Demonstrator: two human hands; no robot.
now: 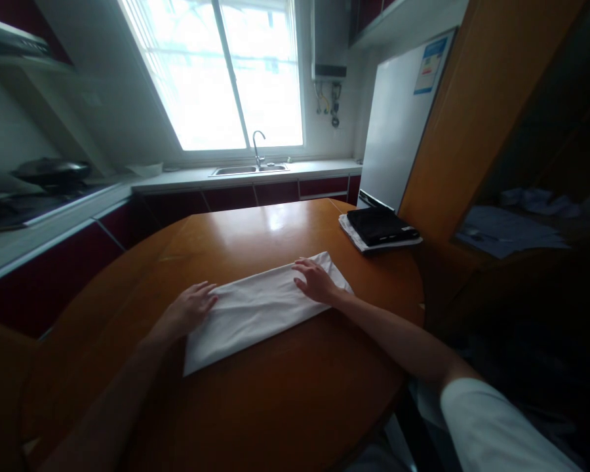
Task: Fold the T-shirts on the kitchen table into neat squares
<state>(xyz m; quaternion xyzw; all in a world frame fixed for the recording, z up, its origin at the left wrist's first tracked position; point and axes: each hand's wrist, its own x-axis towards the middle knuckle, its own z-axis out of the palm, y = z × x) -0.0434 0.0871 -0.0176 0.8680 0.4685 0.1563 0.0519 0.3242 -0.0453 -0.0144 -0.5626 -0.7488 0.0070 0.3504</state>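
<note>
A white cloth (255,308), folded into a long strip, lies slantwise on the round wooden table (255,236). Its surface has some soft wrinkles, and what kind of cloth piece it is cannot be told. My left hand (191,307) rests at the cloth's left end, fingers stretched out over its edge. Near the right end, my right hand (317,280) lies on top of the cloth with its fingers spread. Neither hand grips the fabric.
At the table's right back lies a stack of folded dark cloth (381,225) over white cloth (358,244). Beyond stand a counter with a sink (236,170), a refrigerator (398,118) and, at left, a stove with a pan (52,172).
</note>
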